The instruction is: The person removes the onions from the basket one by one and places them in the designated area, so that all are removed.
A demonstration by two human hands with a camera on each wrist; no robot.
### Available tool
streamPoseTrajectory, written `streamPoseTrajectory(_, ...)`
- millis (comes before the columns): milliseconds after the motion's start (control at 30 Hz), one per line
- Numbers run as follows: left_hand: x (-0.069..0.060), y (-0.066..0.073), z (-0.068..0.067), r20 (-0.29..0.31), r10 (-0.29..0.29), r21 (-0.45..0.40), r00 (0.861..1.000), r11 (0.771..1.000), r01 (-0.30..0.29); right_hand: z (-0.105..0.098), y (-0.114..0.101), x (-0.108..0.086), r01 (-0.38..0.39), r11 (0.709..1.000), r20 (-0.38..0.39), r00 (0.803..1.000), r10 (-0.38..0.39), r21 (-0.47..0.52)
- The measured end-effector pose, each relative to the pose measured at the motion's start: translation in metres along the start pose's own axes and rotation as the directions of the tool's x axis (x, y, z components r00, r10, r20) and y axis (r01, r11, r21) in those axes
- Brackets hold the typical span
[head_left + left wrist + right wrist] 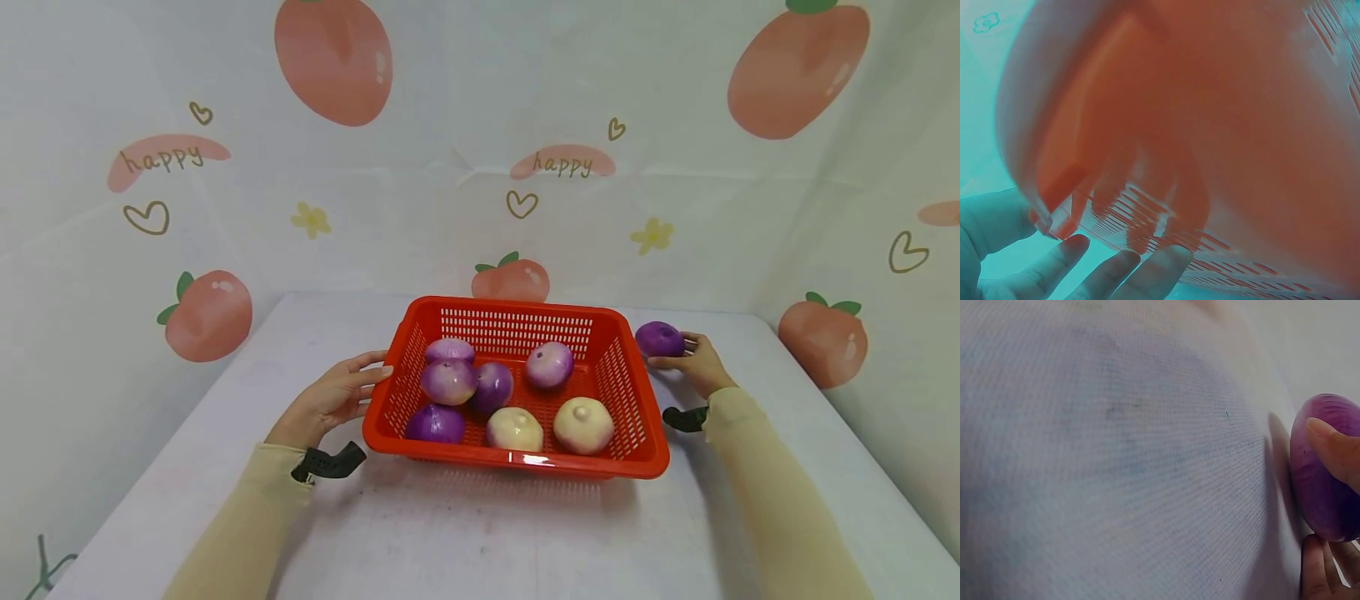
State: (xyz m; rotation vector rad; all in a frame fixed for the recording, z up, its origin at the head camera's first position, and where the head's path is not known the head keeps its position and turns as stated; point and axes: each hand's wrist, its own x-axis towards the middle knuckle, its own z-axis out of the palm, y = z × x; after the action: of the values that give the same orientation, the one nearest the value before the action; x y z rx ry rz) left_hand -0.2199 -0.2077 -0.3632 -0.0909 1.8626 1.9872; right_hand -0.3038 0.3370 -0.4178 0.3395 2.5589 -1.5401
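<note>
A red plastic basket (517,460) with slotted walls stands mid-table. In it lie several onions: a dark purple onion (437,424), lighter purple ones such as the purple-white onion (550,365), and two pale ones, including a cream onion (583,425). My left hand (330,396) is at the basket's left side, its spread, nearly straight fingers (1157,275) touching the rim and outer wall. To the right of the basket, my right hand (697,362) grips a purple onion (659,339). In the right wrist view the thumb (1335,450) lies across that onion, with other fingers at its lower side.
A white cloth covers the tabletop (480,542). Behind it hangs a white backdrop (442,208) printed with red fruit, hearts and words. Black wrist mounts (330,462) stick out from both sleeves.
</note>
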Motion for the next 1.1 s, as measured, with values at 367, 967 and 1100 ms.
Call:
streamPoseTrajectory(367,-0.0013,0.0006,0.0008,-0.002,-0.001,0.000,1.000,1.000,0.001,-0.0006,0.0019,-0.0002,0.039,0.999,0.010,0.999,-0.039,0.002)
streamPoseTrajectory(967,0.0015,-0.0002,0.0011,-0.029,-0.013,0.014,0.999,1.000,0.014,-0.0022,0.0021,0.0005,0.038,0.999,0.032,0.999,-0.038,0.005)
streamPoseTrajectory(1100,0.0016,0.0001,0.0008,-0.026,-0.018,0.012,1.000,1.000,0.018,-0.0057,0.0019,0.0000,0.039,0.999,0.064,0.997,-0.037,-0.017)
